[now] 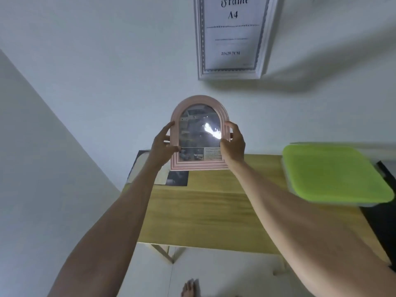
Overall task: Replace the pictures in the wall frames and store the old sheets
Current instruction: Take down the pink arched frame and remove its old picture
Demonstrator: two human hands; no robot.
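A pink arched picture frame (200, 163) is held upright against the white wall, just above the far edge of the wooden table (214, 211). My left hand (164, 146) grips its left side and my right hand (233, 142) grips its right side. Its glass reflects a bright light, and a dark picture with a text strip shows behind it. Higher on the wall hangs a white rectangular frame (262, 39) with a sheet printed "Frame A4". Loose dark sheets (171, 176) lie on the table below my left wrist, partly hidden by my arm.
A clear storage box with a lime-green lid (334, 172) sits on the table's right end. A dark object (385, 172) lies past it at the right edge. White floor and a bare foot (189, 288) show below the table's front edge.
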